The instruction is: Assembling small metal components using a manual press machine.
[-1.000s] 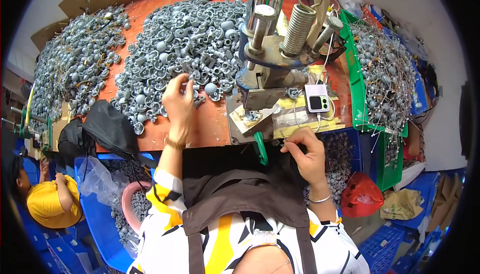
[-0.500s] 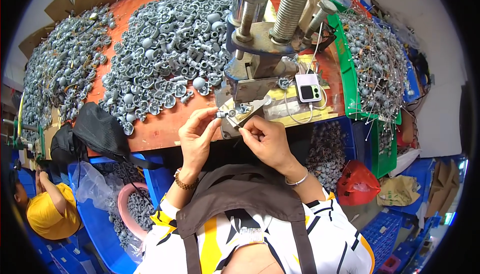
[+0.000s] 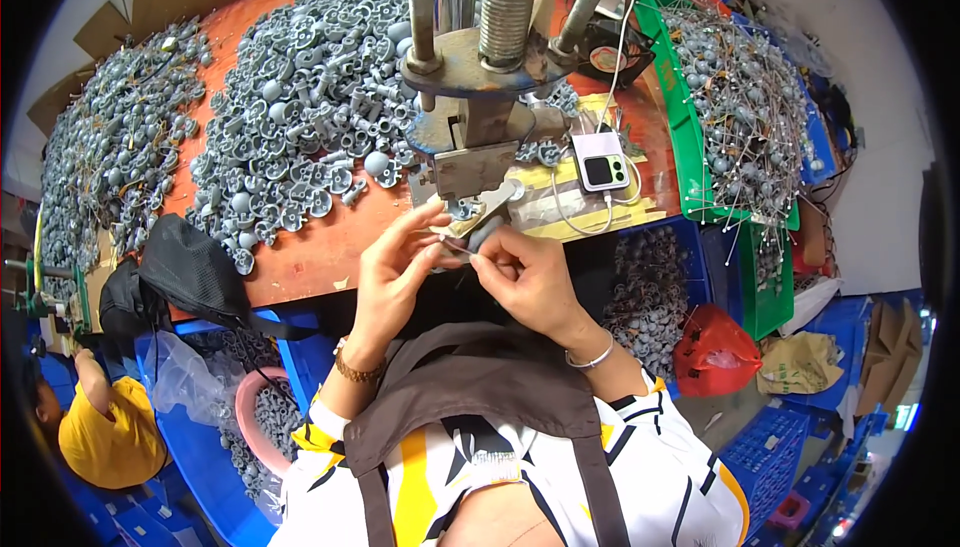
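My left hand (image 3: 388, 272) and my right hand (image 3: 530, 279) are close together at the front edge of the table, just below a metal press. A thin pale wire (image 3: 457, 246) stretches between them. The left thumb and forefinger are pinched at one end of it; the right fingertips pinch the other, with the remaining fingers curled in. Just beyond my fingers is the press (image 3: 475, 169), with a spring and large bolts on top. A small grey plastic part (image 3: 463, 210) sits at its base. Whatever else the left fingertips hold is too small to make out.
Loose grey plastic parts (image 3: 300, 112) are heaped behind my left hand; wired parts (image 3: 120, 137) lie farther left. On the right are a white power bank (image 3: 599, 161) with cables and a green crate (image 3: 688, 137) of wired parts. A black bag (image 3: 190, 265) lies at the left edge.
The view has shifted, so the press appears farther left. The grey part seen at my left fingertips no longer shows there. The wire now runs between both hands.
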